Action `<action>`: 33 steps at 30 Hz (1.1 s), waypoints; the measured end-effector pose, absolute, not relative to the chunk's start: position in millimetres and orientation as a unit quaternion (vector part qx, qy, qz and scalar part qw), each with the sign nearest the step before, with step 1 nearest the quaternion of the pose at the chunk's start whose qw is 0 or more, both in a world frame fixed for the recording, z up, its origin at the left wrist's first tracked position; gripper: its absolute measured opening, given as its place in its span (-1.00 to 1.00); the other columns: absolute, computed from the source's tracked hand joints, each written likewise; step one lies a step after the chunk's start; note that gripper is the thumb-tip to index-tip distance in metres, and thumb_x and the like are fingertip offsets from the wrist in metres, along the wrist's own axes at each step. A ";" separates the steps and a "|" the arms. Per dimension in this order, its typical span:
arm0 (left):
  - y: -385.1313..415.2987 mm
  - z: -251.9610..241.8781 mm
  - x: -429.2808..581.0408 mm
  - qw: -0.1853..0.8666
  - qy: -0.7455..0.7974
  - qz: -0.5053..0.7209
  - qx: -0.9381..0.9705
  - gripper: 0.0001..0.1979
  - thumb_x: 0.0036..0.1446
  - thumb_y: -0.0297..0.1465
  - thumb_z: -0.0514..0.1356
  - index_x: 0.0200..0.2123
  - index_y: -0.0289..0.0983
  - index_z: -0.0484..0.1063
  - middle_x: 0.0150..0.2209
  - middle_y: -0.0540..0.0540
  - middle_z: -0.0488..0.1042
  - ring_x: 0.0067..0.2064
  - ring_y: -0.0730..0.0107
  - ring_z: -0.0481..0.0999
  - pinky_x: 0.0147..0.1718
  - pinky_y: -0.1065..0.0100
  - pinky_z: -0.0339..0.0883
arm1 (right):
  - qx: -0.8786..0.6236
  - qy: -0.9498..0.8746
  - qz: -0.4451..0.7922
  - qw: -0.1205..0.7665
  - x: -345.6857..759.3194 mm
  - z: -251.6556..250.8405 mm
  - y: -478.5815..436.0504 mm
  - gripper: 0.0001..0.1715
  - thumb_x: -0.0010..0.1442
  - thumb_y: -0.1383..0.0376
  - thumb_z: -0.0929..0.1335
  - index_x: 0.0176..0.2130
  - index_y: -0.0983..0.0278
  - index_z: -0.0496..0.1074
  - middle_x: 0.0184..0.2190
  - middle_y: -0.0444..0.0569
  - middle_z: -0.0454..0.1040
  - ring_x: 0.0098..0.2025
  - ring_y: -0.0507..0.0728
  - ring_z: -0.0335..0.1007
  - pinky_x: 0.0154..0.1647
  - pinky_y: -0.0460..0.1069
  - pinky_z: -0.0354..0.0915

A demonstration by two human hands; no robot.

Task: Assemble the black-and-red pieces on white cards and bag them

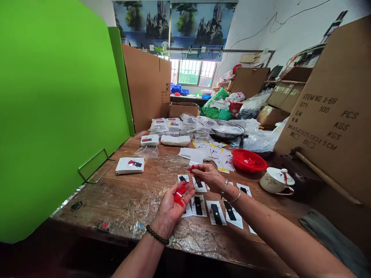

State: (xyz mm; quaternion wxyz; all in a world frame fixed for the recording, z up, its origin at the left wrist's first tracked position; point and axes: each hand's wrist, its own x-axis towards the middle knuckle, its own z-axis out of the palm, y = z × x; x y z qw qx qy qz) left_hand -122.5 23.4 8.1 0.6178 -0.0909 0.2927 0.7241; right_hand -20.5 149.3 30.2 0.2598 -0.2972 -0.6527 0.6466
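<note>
I have the left hand palm up and cupped low over the tabletop, holding a small pile of red pieces in its palm. My right hand is just beyond it, thumb and fingertips pinched narrow on one small red piece, raised above the work surface. Under and beside both hands I see white cards laid out in rows, with black strips on them; the hands and forearms hide some. Off to my left is a stack of cards, its top one showing a red and black picture. To my right stand a red bowl with contents I cannot make out and, near it, a white lidded pot.
</note>
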 end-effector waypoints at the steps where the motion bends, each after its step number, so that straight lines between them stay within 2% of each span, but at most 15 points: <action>1: 22.4 9.1 -125.0 0.613 0.301 0.724 -0.095 -0.81 0.27 -0.52 0.04 -0.26 -0.47 0.45 -0.36 -0.31 0.58 -0.29 0.16 0.64 -0.22 0.18 0.56 | -0.297 -0.644 0.659 0.250 -21.7 27.4 152.3 -0.55 -0.17 0.05 0.52 -0.37 0.33 0.50 -0.62 -0.22 0.34 -0.60 -0.08 0.13 -0.57 -0.12 0.08; 4: 21.6 9.0 -132.0 0.606 0.310 0.726 -0.102 -0.81 0.26 -0.58 0.04 -0.28 -0.47 0.45 -0.36 -0.30 0.57 -0.30 0.20 0.64 -0.24 0.22 0.57 | -0.294 -0.649 0.667 0.218 -26.6 17.4 157.4 -0.61 -0.11 0.07 0.48 -0.39 0.32 0.46 -0.62 -0.22 0.32 -0.61 -0.08 0.13 -0.60 -0.13 0.04; 7: 21.6 6.0 -141.3 0.593 0.320 0.731 -0.106 -0.80 0.27 -0.59 0.02 -0.31 -0.47 0.44 -0.37 -0.29 0.56 -0.33 0.23 0.63 -0.27 0.25 0.58 | -0.333 -0.732 0.564 0.187 -34.5 5.9 161.8 -0.78 0.02 0.19 0.41 -0.37 0.31 0.44 -0.59 -0.18 0.38 -0.60 -0.06 0.18 -0.61 -0.14 0.04; 10: 18.1 3.0 -154.5 0.568 0.345 0.738 -0.119 -0.76 0.29 -0.61 -0.02 -0.33 -0.44 0.42 -0.39 -0.24 0.55 -0.40 0.36 0.61 -0.38 0.41 0.56 | -0.379 -0.786 0.461 0.162 -44.1 -6.1 167.8 -0.91 0.02 0.35 0.40 -0.37 0.29 0.43 -0.54 -0.15 0.47 -0.54 -0.02 0.29 -0.56 -0.14 0.11; 14: 8.1 -2.1 -170.9 0.549 0.379 0.738 -0.103 -0.76 0.29 -0.63 -0.04 -0.31 -0.42 0.40 -0.39 -0.19 0.54 -0.48 0.49 0.56 -0.59 0.60 0.42 | -0.405 -0.810 0.396 0.149 -53.8 -16.7 172.6 -0.92 -0.01 0.44 0.39 -0.44 0.29 0.40 -0.54 -0.16 0.48 -0.50 -0.01 0.32 -0.49 -0.14 0.10; 19: 0.3 -11.1 -175.6 0.548 0.405 0.730 -0.047 -0.79 0.28 -0.65 -0.02 -0.32 -0.42 0.39 -0.42 -0.17 0.54 -0.55 0.55 0.49 -0.69 0.64 0.30 | -0.427 -0.836 0.325 0.113 -58.5 -18.9 168.8 -0.93 0.01 0.38 0.42 -0.43 0.28 0.43 -0.54 -0.18 0.47 -0.50 -0.01 0.30 -0.50 -0.13 0.05; 23: 1.1 -13.2 -172.2 0.551 0.417 0.722 -0.034 -0.79 0.28 -0.63 0.00 -0.34 -0.42 0.39 -0.43 -0.17 0.53 -0.56 0.55 0.47 -0.71 0.64 0.25 | -0.426 -0.860 0.264 0.095 -59.1 -18.0 162.3 -0.94 0.02 0.34 0.43 -0.40 0.27 0.49 -0.47 -0.11 0.49 -0.40 0.05 0.35 -0.43 -0.10 0.06; 29: 3.4 -9.8 -170.2 0.541 0.447 0.712 -0.005 -0.79 0.26 -0.62 0.02 -0.38 -0.40 0.39 -0.45 -0.16 0.52 -0.56 0.57 0.46 -0.70 0.63 0.21 | -0.384 -0.897 0.202 0.086 -48.7 -12.2 151.6 -0.84 0.16 0.29 0.37 -0.26 0.25 0.55 -0.19 0.02 0.50 -0.15 0.12 0.36 -0.24 -0.06 0.12; 33: 13.0 -8.5 -169.9 0.531 0.523 0.662 0.082 -0.81 0.25 -0.60 0.04 -0.39 -0.38 0.39 -0.45 -0.12 0.51 -0.60 0.67 0.38 -0.72 0.66 0.09 | -0.364 -0.908 0.201 0.050 -41.9 -12.7 143.4 -0.87 0.11 0.29 0.41 -0.29 0.22 0.57 -0.23 -0.04 0.51 -0.20 0.08 0.39 -0.27 -0.09 0.14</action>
